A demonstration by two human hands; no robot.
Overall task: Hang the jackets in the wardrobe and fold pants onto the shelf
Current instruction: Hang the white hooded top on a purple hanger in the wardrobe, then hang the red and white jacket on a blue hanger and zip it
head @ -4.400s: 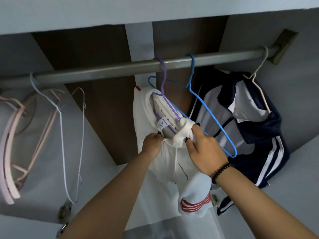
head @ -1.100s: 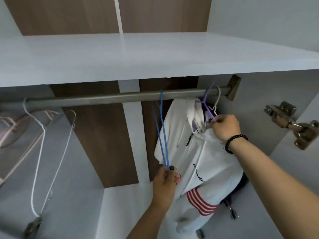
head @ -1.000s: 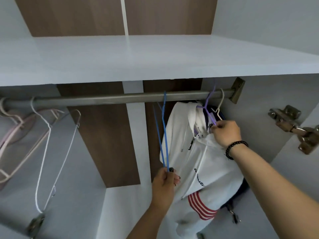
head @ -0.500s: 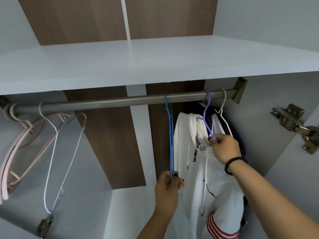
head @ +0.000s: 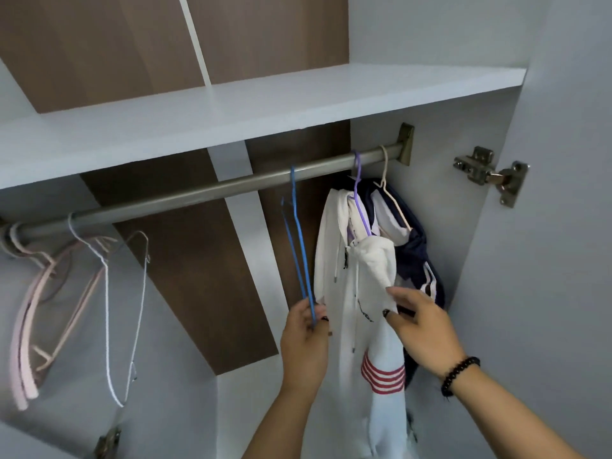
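Observation:
A white hooded jacket (head: 361, 283) with red stripes hangs from a purple hanger (head: 359, 207) on the wardrobe rail (head: 198, 193). Behind it, at the rail's right end, a navy and white jacket (head: 414, 246) hangs on a cream hanger (head: 387, 193). My left hand (head: 306, 342) pinches the bottom of an empty blue hanger (head: 299, 246) that hangs on the rail just left of the white jacket. My right hand (head: 420, 326), fingers spread, rests against the white jacket's front below the hood. No pants are in view.
A white shelf (head: 231, 111) runs above the rail. Pink hangers (head: 36, 313) and a white wire hanger (head: 126, 313) hang at the rail's left end. A door hinge (head: 490, 175) sits on the right wall, another hinge (head: 107, 442) at the lower left.
My right hand has let go of the jacket's collar by the purple hanger and dropped lower onto its front. My left hand still holds the blue hanger. The view has tilted upward.

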